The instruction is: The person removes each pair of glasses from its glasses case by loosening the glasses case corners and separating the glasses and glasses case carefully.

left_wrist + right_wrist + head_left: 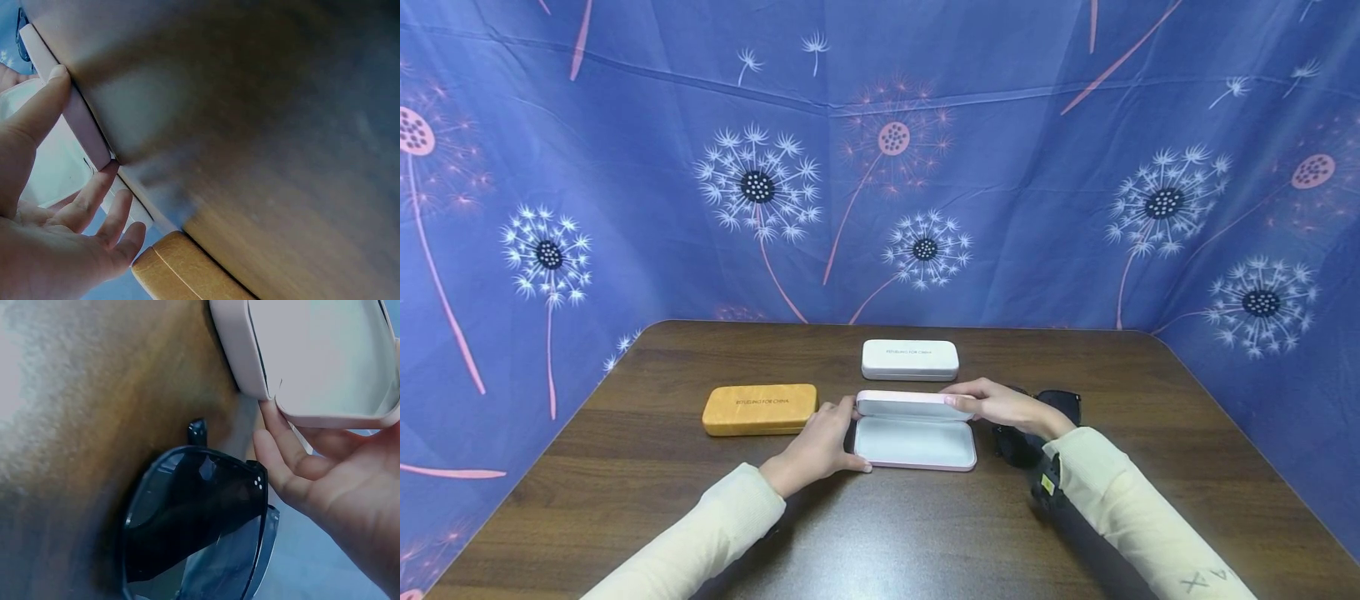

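Observation:
A pale pink glasses case point(915, 443) lies with its lid up in the middle of the table, its light lining bare. At its left end, my left hand point(817, 447) holds it, thumb on the front edge and index finger at the back corner in the left wrist view. My right hand point(1006, 408) holds the right end of the raised lid point(902, 403), thumb on the near face and fingers behind. Dark sunglasses point(200, 519) rest on the table beside my right hand, partly covered by that forearm in the head view.
Left of my left hand sits a closed yellow glasses case point(760, 410). Behind the pink one is a closed white glasses case point(910, 358). A blue dandelion-print cloth point(1015, 167) hangs along the back and sides of the wooden table point(895, 533).

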A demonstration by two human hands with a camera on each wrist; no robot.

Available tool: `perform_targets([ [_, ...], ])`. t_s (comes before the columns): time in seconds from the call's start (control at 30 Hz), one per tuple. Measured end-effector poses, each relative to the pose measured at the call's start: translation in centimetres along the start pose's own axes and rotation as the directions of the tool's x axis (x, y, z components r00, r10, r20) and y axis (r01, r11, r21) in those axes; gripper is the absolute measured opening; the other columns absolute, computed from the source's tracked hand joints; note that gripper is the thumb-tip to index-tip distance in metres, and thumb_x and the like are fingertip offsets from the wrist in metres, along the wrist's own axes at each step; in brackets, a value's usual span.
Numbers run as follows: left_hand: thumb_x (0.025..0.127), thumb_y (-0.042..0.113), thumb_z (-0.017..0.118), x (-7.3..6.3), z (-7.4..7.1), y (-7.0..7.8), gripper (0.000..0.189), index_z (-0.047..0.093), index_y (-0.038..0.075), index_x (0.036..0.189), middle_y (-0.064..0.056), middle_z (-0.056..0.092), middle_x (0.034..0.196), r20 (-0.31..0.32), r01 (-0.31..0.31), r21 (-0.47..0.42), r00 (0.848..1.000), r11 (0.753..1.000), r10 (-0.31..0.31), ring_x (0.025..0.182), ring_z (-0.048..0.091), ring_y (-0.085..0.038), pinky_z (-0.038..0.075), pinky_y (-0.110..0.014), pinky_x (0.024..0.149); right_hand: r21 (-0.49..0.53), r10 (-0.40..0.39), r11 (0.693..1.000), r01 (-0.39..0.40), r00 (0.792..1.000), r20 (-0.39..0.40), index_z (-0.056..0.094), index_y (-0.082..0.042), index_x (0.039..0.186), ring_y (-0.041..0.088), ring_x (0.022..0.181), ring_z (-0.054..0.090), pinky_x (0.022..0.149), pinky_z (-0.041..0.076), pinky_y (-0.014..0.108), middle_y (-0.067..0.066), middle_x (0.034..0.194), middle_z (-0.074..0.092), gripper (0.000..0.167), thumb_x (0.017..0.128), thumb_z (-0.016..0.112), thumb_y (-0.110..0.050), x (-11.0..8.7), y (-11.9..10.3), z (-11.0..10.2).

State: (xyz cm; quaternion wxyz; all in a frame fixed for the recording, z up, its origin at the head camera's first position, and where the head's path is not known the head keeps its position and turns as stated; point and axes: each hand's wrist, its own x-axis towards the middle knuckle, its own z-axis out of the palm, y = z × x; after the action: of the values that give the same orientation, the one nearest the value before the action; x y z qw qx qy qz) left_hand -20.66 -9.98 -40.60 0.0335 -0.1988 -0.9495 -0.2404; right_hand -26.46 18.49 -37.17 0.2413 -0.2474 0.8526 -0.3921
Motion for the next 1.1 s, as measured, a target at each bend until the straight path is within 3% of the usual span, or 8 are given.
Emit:
perform_targets([
  [0.33, 0.054, 0.033, 0.086, 0.0, 0.0, 0.0, 0.084, 0.044, -0.002, 0.119, -0.009, 0.064, 0.108, 0.001, 0.005, 0.004, 1.0, 1.0, -0.005, 0.1, 0.053, -0.03, 0.042, -0.044, 0.088, -0.072, -0.149, 0.987, 0.147, 0.989, -0.024, 0.055, -0.004, 0.124, 0.03, 0.113, 0.055, 0.094, 0.043, 0.049, 0.016, 0.122, 0.059, 0.038, 0.095, 0.046, -0.027, -0.5, 0.1, 0.6],
  [0.5, 0.055, 0.035, 0.085, -0.1, 0.0, 0.0, 0.09, 0.042, -0.003, 0.124, -0.012, 0.062, 0.109, 0.015, 0.021, 0.021, 1.0, 1.0, -0.021, 0.102, 0.053, -0.03, 0.043, -0.044, 0.089, -0.137, -0.21, 0.97, 0.203, 0.977, -0.035, 0.055, -0.005, 0.125, 0.025, 0.111, 0.057, 0.09, 0.047, 0.041, 0.014, 0.122, 0.059, 0.038, 0.095, 0.047, -0.027, -0.8, 0.2, 1.0],
  [0.73, 0.055, 0.034, 0.086, 0.0, 0.0, 0.0, 0.09, 0.042, -0.003, 0.125, -0.017, 0.06, 0.112, 0.009, 0.016, 0.014, 1.0, 1.0, -0.016, 0.102, 0.052, -0.031, 0.043, -0.044, 0.09, -0.287, -0.36, 0.902, 0.323, 0.929, -0.087, 0.057, -0.006, 0.123, 0.008, 0.087, 0.054, 0.072, 0.045, 0.023, 0.009, 0.113, 0.065, 0.034, 0.093, 0.051, -0.021, -1.1, 0.9, 1.7],
  [0.97, 0.054, 0.032, 0.086, -0.1, 0.0, 0.1, 0.088, 0.043, -0.003, 0.123, -0.016, 0.06, 0.113, -0.004, -0.017, 0.022, 1.0, 1.0, 0.018, 0.1, 0.053, -0.03, 0.044, -0.043, 0.087, -0.38, -0.459, 0.839, 0.389, 0.882, -0.109, 0.057, -0.005, 0.123, 0.017, 0.098, 0.06, 0.079, 0.049, 0.031, 0.011, 0.115, 0.064, 0.035, 0.092, 0.054, -0.021, -1.5, 1.2, 2.4],
  [1.1, 0.054, 0.032, 0.086, -0.2, -0.1, 0.1, 0.087, 0.044, -0.002, 0.122, -0.016, 0.06, 0.113, -0.007, -0.027, 0.024, 1.0, 0.999, 0.027, 0.1, 0.053, -0.03, 0.044, -0.043, 0.087, -0.408, -0.465, 0.827, 0.386, 0.878, -0.113, 0.057, -0.006, 0.123, 0.017, 0.098, 0.061, 0.081, 0.049, 0.034, 0.011, 0.115, 0.063, 0.037, 0.09, 0.056, -0.023, -1.7, 1.3, 2.8],
])
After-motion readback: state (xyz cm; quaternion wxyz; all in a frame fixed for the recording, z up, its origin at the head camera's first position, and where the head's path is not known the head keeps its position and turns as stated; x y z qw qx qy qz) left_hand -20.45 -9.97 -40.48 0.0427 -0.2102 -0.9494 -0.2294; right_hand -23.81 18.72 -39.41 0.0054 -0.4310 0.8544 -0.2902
